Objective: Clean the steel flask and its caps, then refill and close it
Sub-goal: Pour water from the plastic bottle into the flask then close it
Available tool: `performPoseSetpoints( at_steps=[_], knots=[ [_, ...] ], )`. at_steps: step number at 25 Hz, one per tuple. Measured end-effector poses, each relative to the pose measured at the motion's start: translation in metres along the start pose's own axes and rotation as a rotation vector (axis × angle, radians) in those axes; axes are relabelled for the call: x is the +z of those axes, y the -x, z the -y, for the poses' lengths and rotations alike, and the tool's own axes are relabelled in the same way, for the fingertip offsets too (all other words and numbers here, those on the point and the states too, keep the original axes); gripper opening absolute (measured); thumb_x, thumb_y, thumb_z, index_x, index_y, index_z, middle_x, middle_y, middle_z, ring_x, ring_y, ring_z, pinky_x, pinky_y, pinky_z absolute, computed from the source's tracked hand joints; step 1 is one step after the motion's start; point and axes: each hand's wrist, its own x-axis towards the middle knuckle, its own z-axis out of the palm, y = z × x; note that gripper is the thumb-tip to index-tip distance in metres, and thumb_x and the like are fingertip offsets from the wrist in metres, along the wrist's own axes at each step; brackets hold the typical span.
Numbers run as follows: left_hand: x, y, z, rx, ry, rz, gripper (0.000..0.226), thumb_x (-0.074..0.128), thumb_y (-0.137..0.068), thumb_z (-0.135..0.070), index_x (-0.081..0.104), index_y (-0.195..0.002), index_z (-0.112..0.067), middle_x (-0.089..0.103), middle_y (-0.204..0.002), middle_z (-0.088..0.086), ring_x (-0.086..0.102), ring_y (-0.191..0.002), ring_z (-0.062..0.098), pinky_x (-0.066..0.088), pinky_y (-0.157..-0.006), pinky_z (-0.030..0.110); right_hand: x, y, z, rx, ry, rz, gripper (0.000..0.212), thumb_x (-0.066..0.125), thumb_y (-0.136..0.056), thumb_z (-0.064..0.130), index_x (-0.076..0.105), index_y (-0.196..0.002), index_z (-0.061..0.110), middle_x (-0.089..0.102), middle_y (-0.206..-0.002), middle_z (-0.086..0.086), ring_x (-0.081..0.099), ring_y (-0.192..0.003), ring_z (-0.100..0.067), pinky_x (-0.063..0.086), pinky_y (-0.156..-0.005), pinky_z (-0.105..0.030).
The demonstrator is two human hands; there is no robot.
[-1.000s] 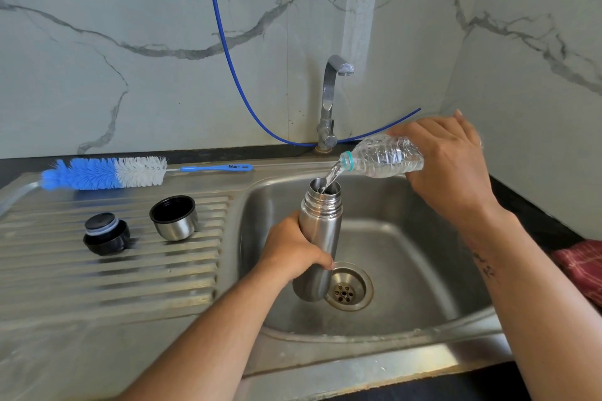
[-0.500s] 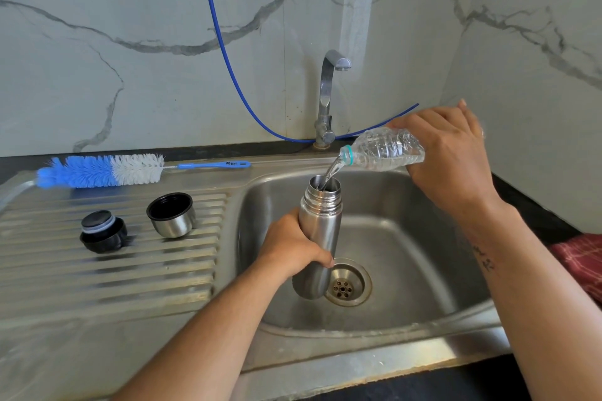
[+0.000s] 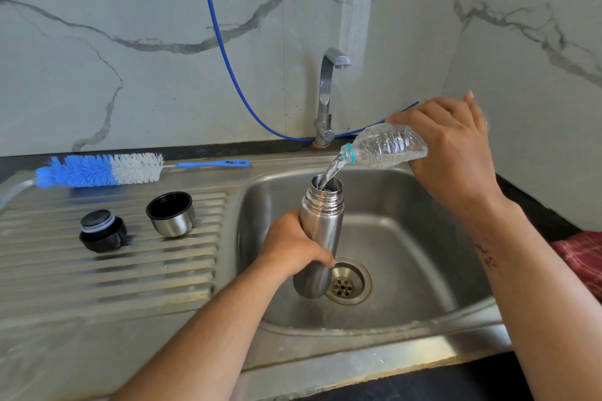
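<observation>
Plastic bottle [image 3: 389,147] tilted steeper over flask [image 3: 321,234]

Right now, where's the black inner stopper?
In the head view the black inner stopper sits on the ribbed draining board, left of the sink basin, beside the steel cup cap and in front of the bottle brush.

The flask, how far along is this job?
Cleaning looks done: the brush lies on the drainboard. Refilling is in hand: the left hand holds the flask in the sink while the right hand pours from the bottle. Left: fit the stopper and cup.
</observation>
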Motion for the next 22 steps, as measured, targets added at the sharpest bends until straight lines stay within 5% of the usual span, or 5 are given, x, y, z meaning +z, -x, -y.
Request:
performPoseSetpoints(
  at_steps=[22],
  knots=[
    [0.0011, -0.0017, 0.0008, -0.003, 0.011, 0.009, 0.064, 0.098, -0.047, -0.015, 0.064, -0.100, -0.027, 0.071, -0.099, -0.007, 0.068, -0.095, 0.017, 0.060, -0.086, 0.040, -0.0010, -0.0013, 0.0011, -0.027, 0.041, -0.007, 0.070, 0.077, -0.067, -0.012, 0.069, -0.123, 0.028, 0.067, -0.119, 0.003, 0.046, -0.135, -0.030, 0.007, -0.125, -0.056]
  ],
)
